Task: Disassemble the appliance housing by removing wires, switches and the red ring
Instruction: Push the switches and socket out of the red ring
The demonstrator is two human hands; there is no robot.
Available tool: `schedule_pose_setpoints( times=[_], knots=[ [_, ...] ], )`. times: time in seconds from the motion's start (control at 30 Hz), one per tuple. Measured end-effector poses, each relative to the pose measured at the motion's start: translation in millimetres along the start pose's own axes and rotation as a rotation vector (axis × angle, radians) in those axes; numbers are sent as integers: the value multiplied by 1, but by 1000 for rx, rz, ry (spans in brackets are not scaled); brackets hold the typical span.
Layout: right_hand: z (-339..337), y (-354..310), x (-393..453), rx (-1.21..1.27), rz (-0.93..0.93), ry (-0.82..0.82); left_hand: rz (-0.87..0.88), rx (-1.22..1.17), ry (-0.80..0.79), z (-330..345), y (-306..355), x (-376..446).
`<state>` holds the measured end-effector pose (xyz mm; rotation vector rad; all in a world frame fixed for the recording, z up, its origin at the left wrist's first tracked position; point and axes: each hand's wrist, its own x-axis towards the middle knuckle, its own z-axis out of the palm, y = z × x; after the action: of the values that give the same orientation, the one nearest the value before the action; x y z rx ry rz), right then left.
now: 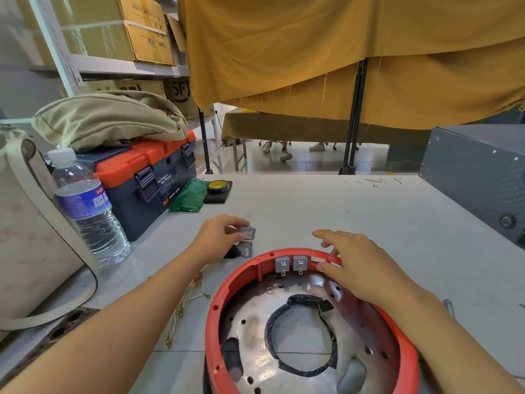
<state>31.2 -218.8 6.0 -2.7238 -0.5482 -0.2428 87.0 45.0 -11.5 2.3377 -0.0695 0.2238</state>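
The round appliance housing (255, 322) lies open side up near the table's front edge, with a shiny metal inside and a red ring (216, 302) round its rim. Two grey switches (291, 264) sit in the far wall of the rim. My left hand (218, 237) pinches a loose grey switch (247, 233) just above the table, left of the housing. Another loose switch (243, 249) lies right below it. My right hand (352, 260) rests on the far right part of the red ring, fingers spread. A bundle of pale wires (187, 297) lies on the table left of the housing.
A water bottle (85, 206), a blue and orange toolbox (147, 177) with a beige bag on top, a green packet (189, 199) and a tape roll (217, 186) stand at the left. A grey metal box (480, 177) stands at the right. A white bag (28, 237) fills the near left.
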Motion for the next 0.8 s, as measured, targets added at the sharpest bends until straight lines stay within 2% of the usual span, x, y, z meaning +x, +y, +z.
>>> schedule_pose_setpoints(
  times=[0.17, 0.4, 0.6, 0.8],
  knots=[
    [0, 1, -1, 9, 4, -10, -61, 36, 54, 1, -10, 6],
    [1, 0, 0, 18, 10, -9, -68, 126, 20, 9, -10, 14],
    [0, 1, 0, 21, 14, -17, -30, 201, -74, 6, -12, 17],
    [-1, 0, -1, 0, 9, -18, 22, 151, -21, -2, 5, 6]
  ],
)
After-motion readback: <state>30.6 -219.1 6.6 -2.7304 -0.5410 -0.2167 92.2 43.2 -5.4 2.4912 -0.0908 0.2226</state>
